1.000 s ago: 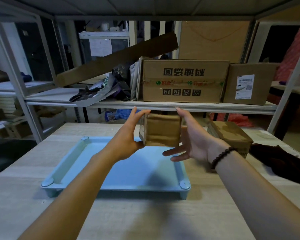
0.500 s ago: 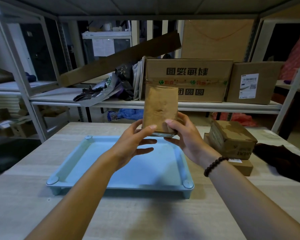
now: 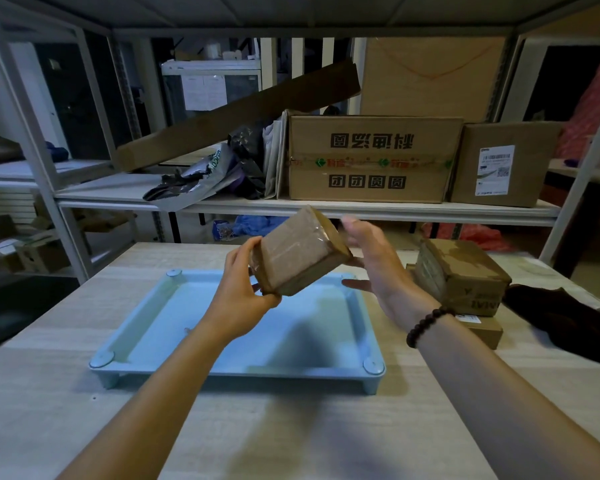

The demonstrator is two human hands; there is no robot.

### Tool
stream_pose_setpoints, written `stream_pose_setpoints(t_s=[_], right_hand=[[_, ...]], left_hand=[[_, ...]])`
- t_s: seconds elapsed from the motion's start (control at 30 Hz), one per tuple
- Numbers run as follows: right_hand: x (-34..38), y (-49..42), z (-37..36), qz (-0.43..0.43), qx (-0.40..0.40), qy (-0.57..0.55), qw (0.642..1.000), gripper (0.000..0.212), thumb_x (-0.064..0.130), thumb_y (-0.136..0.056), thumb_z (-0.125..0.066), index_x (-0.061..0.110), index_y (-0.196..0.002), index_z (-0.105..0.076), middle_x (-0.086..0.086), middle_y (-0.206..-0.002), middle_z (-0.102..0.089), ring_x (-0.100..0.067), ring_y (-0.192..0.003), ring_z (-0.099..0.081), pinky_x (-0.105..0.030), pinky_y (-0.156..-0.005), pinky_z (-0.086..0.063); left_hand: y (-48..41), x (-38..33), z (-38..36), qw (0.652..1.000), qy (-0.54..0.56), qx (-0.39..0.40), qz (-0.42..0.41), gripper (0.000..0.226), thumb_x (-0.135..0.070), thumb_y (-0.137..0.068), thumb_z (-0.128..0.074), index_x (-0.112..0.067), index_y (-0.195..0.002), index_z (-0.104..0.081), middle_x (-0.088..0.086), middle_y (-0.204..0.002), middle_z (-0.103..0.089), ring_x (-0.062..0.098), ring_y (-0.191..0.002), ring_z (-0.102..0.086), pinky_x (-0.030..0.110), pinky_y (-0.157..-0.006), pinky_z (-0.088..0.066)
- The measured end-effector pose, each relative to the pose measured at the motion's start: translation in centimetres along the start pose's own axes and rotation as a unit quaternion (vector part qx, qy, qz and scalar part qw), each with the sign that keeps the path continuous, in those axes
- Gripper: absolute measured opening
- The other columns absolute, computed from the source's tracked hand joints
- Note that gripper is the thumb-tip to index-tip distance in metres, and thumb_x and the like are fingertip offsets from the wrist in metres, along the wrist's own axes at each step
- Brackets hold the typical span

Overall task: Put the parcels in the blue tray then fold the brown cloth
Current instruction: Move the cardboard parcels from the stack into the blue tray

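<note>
A taped brown parcel [image 3: 297,254] hangs tilted in the air above the far part of the blue tray [image 3: 160,317]. My left hand [image 3: 245,292] grips its lower left corner. My right hand [image 3: 374,265] touches its right end with the fingers spread. The tray sits on the wooden table and holds nothing. To the right, a second brown parcel [image 3: 461,275] rests on top of a flatter one [image 3: 482,329]. The dark brown cloth [image 3: 568,320] lies crumpled at the table's right edge.
A metal shelf [image 3: 361,213] runs behind the table at hand height, carrying large cardboard boxes [image 3: 371,157], a long flat carton and plastic bags. Shelf posts stand at the far left and far right. Bare tabletop [image 3: 291,427] lies in front of the tray.
The parcel was held upright between both hands; it has since turned onto a slant and dropped lower over the tray. My right hand's fingers have loosened along its end.
</note>
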State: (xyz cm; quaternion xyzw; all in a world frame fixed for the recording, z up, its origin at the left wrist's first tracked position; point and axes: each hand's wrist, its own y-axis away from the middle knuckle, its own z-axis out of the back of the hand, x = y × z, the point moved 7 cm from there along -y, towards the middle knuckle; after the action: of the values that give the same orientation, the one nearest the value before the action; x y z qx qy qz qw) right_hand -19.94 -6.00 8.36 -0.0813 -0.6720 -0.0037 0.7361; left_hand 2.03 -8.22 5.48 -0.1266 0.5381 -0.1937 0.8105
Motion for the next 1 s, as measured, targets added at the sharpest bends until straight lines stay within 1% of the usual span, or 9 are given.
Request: stream_pose_setpoints(t_s=[0.17,0.27,0.37,0.47,0.53,0.67,0.77,0.83,1.0], right_hand=[[-1.9,-0.4,-0.8,-0.016,0.004,0.041,0.999,0.107,0.058,-0.065,-0.085,0.029,-0.151,-0.029,0.006,-0.125,-0.059,-0.009,-0.107,-0.06,-0.042,-0.096,-0.056],[-2.8,-0.8,-0.7,-0.028,0.023,-0.092,0.995,0.112,0.042,-0.053,-0.095,0.021,-0.146,-0.038,-0.003,-0.124,-0.069,-0.019,-0.108,-0.071,-0.04,-0.092,-0.059],[-3.2,-0.9,-1.2,-0.026,0.076,-0.153,0.985,0.11,0.029,-0.05,-0.098,0.018,-0.144,-0.044,-0.006,-0.118,-0.074,-0.019,-0.102,-0.075,-0.035,-0.085,-0.059],[-3.8,-1.1,-1.8,-0.029,0.096,-0.149,0.984,0.112,0.031,-0.051,-0.098,0.022,-0.147,-0.042,0.0,-0.117,-0.074,-0.014,-0.105,-0.073,-0.036,-0.095,-0.053],[-4.3,-1.2,-2.3,-0.041,0.106,-0.101,0.988,0.119,0.044,-0.052,-0.095,0.027,-0.153,-0.033,0.005,-0.139,-0.06,-0.014,-0.123,-0.062,-0.038,-0.107,-0.045],[-5.2,-1.3,-3.0,-0.049,0.105,-0.011,0.993,0.114,0.062,-0.063,-0.08,0.031,-0.159,-0.025,0.007,-0.163,-0.029,-0.017,-0.147,-0.035,-0.044,-0.12,-0.031],[-5.7,-1.5,-2.5,-0.045,0.084,0.054,0.994,0.081,0.049,-0.086,-0.072,0.03,-0.155,-0.033,0.006,-0.157,-0.039,-0.017,-0.138,-0.045,-0.045,-0.116,-0.038],[-6.1,-1.8,-2.0,-0.042,0.062,0.101,0.992,0.068,0.041,-0.094,-0.067,0.029,-0.152,-0.034,0.005,-0.147,-0.047,-0.018,-0.126,-0.053,-0.039,-0.105,-0.046],[-5.8,-2.4,1.1,0.0,0.005,0.217,0.976,0.063,0.032,-0.099,-0.061,0.024,-0.154,-0.032,-0.001,-0.148,-0.043,-0.02,-0.129,-0.049,-0.032,-0.088,-0.046]], left_hand=[[0.1,-1.3,-0.1,0.996,-0.041,-0.01,-0.077,0.097,-0.005,-0.076,-0.082,-0.036,-0.151,-0.028,-0.024,-0.136,-0.029,-0.002,-0.126,-0.042,0.024,-0.098,-0.05],[0.1,-1.1,0.3,0.997,0.077,-0.007,-0.006,0.109,-0.047,-0.066,-0.089,-0.047,-0.152,-0.021,-0.023,-0.142,-0.038,-0.008,-0.126,-0.044,0.022,-0.099,-0.047],[-0.3,-0.1,1.0,0.975,0.206,-0.003,0.083,0.097,-0.064,-0.063,-0.08,-0.044,-0.148,-0.037,-0.015,-0.135,-0.057,0.005,-0.119,-0.058,0.044,-0.104,-0.047],[-0.7,0.8,1.6,0.965,0.233,0.036,0.111,0.083,-0.058,-0.06,-0.086,-0.037,-0.134,-0.055,-0.012,-0.12,-0.069,0.01,-0.11,-0.066,0.043,-0.094,-0.055],[-0.9,1.5,2.5,0.97,0.219,0.003,0.105,0.079,-0.056,-0.057,-0.089,-0.036,-0.127,-0.061,-0.007,-0.12,-0.069,0.013,-0.107,-0.069,0.03,-0.08,-0.058],[-1.0,4.2,5.3,0.986,0.012,-0.144,0.088,0.067,-0.052,-0.072,-0.082,-0.024,-0.13,-0.06,-0.001,-0.131,-0.049,0.019,-0.11,-0.06,0.016,-0.079,-0.048],[0.4,6.4,7.0,0.949,-0.206,-0.216,0.099,0.052,-0.052,-0.084,-0.069,-0.024,-0.127,-0.059,-0.001,-0.144,-0.027,0.032,-0.125,-0.036,0.039,-0.098,-0.045],[1.4,8.3,7.4,0.926,-0.277,-0.212,0.141,0.05,-0.056,-0.087,-0.063,-0.022,-0.122,-0.055,-0.001,-0.146,-0.019,0.036,-0.127,-0.026,0.057,-0.094,-0.043],[0.8,9.2,8.0,0.896,-0.351,-0.2,0.184,0.055,-0.06,-0.087,-0.058,-0.018,-0.122,-0.051,0.008,-0.145,-0.024,0.041,-0.123,-0.028,0.06,-0.091,-0.042]])
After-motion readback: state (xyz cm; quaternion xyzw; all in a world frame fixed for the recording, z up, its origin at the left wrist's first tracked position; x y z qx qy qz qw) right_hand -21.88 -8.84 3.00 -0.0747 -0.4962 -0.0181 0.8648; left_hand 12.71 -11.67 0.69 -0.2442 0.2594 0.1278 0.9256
